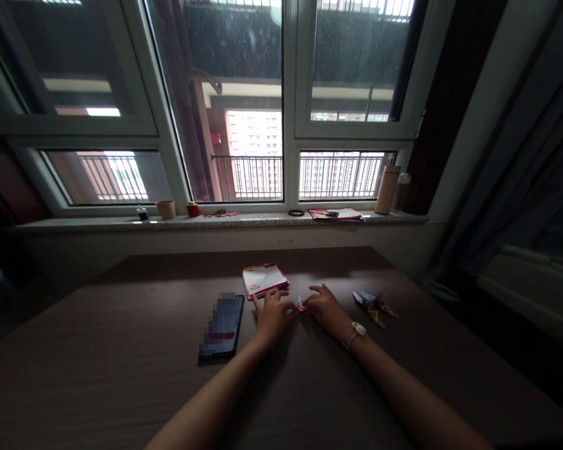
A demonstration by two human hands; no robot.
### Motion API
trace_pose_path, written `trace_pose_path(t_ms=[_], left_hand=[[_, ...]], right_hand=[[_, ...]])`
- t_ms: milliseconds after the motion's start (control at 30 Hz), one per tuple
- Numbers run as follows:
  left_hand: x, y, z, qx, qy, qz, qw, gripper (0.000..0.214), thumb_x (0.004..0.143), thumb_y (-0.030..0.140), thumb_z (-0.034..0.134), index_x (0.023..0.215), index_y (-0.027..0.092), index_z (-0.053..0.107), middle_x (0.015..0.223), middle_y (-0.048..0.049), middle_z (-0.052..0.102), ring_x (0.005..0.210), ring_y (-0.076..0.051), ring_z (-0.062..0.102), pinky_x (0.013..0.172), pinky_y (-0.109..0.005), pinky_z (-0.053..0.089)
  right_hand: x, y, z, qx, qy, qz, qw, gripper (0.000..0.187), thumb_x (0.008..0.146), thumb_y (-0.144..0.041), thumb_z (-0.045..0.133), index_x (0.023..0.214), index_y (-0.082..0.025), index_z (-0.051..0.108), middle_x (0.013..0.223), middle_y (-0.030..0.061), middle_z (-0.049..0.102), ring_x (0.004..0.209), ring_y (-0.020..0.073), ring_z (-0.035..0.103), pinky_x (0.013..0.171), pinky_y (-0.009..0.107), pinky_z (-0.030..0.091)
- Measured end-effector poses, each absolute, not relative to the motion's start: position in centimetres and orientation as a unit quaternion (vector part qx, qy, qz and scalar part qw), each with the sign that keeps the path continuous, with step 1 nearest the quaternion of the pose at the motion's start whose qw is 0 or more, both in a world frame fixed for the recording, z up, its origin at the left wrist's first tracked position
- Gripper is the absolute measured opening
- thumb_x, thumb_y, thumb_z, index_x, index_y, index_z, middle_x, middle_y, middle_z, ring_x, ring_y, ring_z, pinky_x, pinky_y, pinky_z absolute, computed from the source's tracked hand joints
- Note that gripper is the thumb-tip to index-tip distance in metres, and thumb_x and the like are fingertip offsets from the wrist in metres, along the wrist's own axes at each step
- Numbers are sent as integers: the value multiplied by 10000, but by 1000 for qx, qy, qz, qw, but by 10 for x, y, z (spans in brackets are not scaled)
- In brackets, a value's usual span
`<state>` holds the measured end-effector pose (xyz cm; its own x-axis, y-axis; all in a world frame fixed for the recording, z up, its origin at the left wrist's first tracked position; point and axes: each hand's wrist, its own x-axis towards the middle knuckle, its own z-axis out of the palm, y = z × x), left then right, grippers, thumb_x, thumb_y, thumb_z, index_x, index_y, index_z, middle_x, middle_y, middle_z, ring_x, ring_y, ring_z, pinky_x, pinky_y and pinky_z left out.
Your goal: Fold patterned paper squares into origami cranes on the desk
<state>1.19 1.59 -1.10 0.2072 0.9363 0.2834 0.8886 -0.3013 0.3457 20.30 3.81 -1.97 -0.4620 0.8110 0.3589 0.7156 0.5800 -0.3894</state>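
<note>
Two bare forearms reach in over the brown worktop (pixel 135 362), the right wrist wearing a pale bracelet (pixel 357 329) with a light, colored ornament. A dark-edged phone (pixel 222 331) lies flat to the left of the left forearm, its screen partly blurred into blocks. Between the hands, near the middle of the worktop, is a folded paper piece (pixel 300 304): tiny, whitish with pink-red marks, narrow, its upper end standing up in a point; its finer creases are too small to tell. The left hand (pixel 275 314) has its grip clamped on the left side of this paper, thumb and forefinger together; the right hand (pixel 327 309) likewise has its grip pinched on the other side, palm down. Beyond the right hand's outer side lie folded paper shapes (pixel 373 306), pointed, part silvery-white, part dark with orange. Just past the left hand sits a stack of paper (pixel 265 278), white-faced with red-pink edges. Farther off, a stone sill (pixel 262 220) carries a paper cup (pixel 166 210) and a tan bottle (pixel 388 190) beneath a window (pixel 288 119).
</note>
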Motion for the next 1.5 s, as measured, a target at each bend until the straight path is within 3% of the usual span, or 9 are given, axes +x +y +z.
trace_pose_path(t_ms=[333,633,800,1033,1300,1500], left_hand=[[6,16,-4,791,580,189,32,131,858,402,661,944,437,754,1383,31,580,1329,-328,398,1062,-793,-5],[9,14,-3,790,578,203,29,132,843,454,667,918,411,766,1351,19,605,1311,-332,424,1075,-786,10],[9,15,-3,784,581,211,52,114,823,462,689,890,410,765,1333,25,614,1296,-330,440,1060,-796,45],[6,19,-6,782,581,211,76,124,826,471,680,873,396,766,1325,15,618,1283,-319,449,1057,-790,40],[8,20,-8,761,598,233,93,253,869,526,578,823,362,765,1305,33,633,1273,-309,460,1078,-772,52],[13,18,-8,763,591,244,88,201,842,498,636,808,336,751,1276,19,650,1256,-302,476,1059,-790,9]], right_hand=[[200,32,-13,-415,-878,37,235,225,875,-140,556,917,-240,753,978,39,765,1318,266,480,1192,508,169],[209,38,-24,-429,-851,102,284,202,857,-164,603,930,-267,761,1036,29,759,1312,262,485,1185,521,167],[213,42,-31,-494,-779,183,341,205,830,-223,632,983,-250,766,1241,91,660,1270,259,509,1099,443,346],[209,49,-38,-481,-766,221,365,137,790,-222,671,881,-251,770,972,41,751,1223,257,517,1065,392,356],[209,53,-40,-490,-757,230,366,98,764,-248,675,817,-243,757,965,31,747,1141,254,561,1048,393,334],[207,58,-43,-514,-760,216,335,119,772,-289,669,836,-234,752,1005,41,724,1079,237,579,1016,371,343]])
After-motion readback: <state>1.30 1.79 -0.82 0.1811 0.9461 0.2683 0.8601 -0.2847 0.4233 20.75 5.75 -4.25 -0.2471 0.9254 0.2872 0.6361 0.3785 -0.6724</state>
